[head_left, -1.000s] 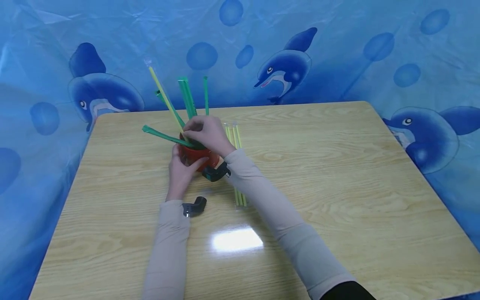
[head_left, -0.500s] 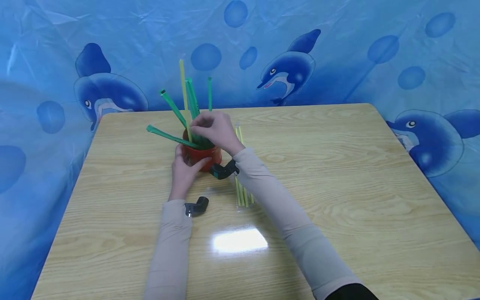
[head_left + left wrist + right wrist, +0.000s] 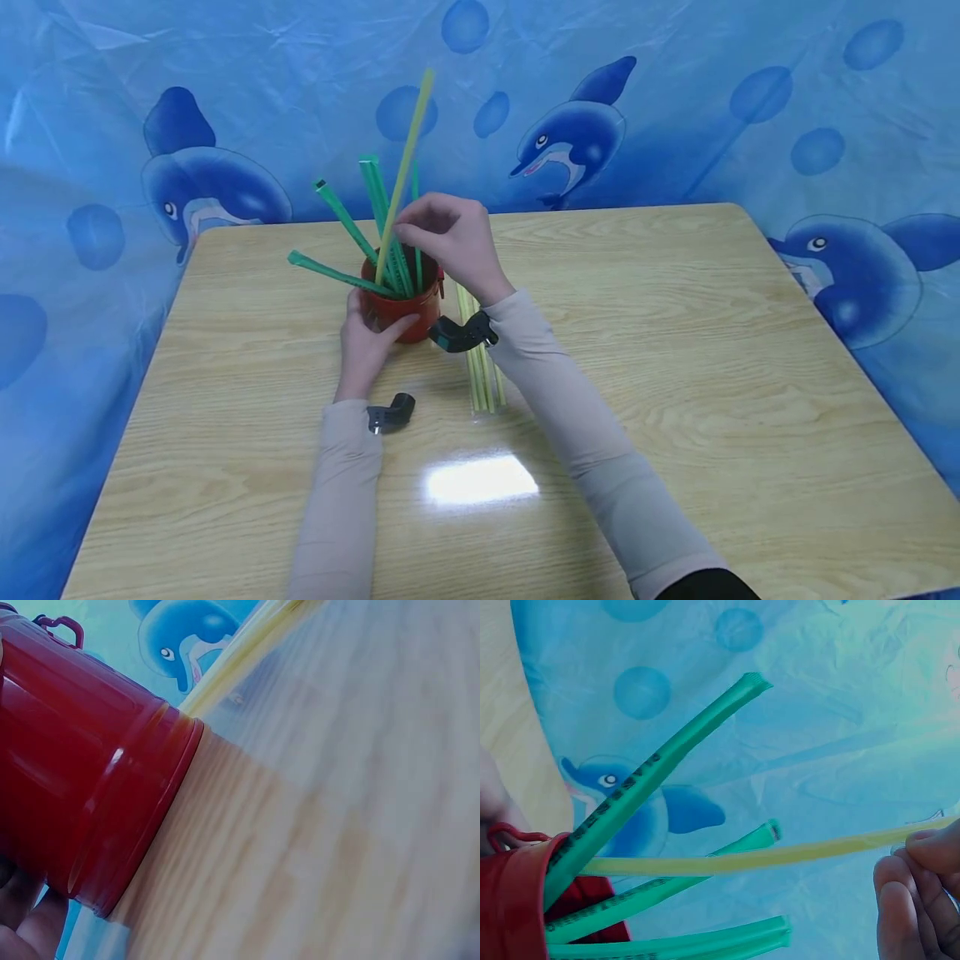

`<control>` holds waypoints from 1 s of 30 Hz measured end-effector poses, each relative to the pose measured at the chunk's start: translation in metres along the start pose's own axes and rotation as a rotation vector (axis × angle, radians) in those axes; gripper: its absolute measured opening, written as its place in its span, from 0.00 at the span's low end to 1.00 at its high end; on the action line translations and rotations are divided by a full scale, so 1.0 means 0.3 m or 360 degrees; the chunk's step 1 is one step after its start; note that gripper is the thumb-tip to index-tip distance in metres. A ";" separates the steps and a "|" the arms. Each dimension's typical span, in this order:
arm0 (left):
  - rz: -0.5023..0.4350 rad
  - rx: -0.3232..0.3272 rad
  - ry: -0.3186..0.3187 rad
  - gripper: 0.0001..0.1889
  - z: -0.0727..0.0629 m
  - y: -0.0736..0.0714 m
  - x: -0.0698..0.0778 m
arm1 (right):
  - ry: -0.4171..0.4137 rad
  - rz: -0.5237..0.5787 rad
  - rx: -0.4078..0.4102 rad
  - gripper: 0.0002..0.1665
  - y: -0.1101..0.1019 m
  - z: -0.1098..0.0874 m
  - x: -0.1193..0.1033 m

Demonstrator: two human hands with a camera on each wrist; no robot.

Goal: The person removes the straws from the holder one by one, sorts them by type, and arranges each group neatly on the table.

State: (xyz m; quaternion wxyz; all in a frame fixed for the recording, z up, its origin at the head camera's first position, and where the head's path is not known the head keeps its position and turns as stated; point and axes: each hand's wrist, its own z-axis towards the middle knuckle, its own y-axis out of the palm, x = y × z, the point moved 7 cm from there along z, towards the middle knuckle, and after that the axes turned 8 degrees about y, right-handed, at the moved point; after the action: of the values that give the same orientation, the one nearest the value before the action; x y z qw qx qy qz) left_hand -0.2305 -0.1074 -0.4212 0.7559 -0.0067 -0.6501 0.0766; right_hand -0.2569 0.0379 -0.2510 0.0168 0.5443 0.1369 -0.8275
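Observation:
A small red bucket point(image 3: 414, 320) stands upright on the table, with several green-wrapped straws point(image 3: 347, 218) leaning out of it. My left hand point(image 3: 363, 348) holds the bucket's left side, thumb across its front; only some fingers point(image 3: 46, 919) show below the bucket in the left wrist view. A yellow straw point(image 3: 407, 154), in what seems a clear wrapper, slants up to the right with its lower end inside the bucket. My right hand point(image 3: 453, 242) pinches this straw between thumb and fingertips above the rim. In the right wrist view the straw point(image 3: 780, 859) crosses toward the pinching fingers point(image 3: 898, 892).
Several yellow straws in clear wrappers point(image 3: 480, 379) lie on the wood-grain table point(image 3: 675, 375) right of the bucket, partly under my right wrist. A small handle loop point(image 3: 64, 628) sticks out from the bucket's side. A blue dolphin-print sheet point(image 3: 315, 67) hangs behind the table.
The yellow straw has swung from leaning left to leaning right. My right hand has moved up and to the right. My left hand has stayed on the bucket.

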 end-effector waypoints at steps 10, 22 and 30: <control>0.0081 -0.0002 -0.0040 0.44 -0.001 -0.012 0.006 | -0.0138 0.0200 0.0041 0.04 -0.042 -0.026 -0.077; 0.0052 -0.0011 -0.0013 0.45 -0.003 0.001 0.007 | -0.0258 0.0267 0.0161 0.04 -0.149 -0.064 -0.112; 0.0016 0.0004 -0.0005 0.45 -0.008 -0.001 0.011 | -0.0132 0.0286 0.0260 0.07 -0.246 -0.102 -0.069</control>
State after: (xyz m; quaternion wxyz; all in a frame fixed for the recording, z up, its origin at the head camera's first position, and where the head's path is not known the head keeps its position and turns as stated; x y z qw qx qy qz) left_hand -0.2277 -0.1069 -0.4181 0.7544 -0.0089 -0.6513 0.0813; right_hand -0.2341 0.1139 -0.2281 0.0522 0.5192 0.0189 -0.8528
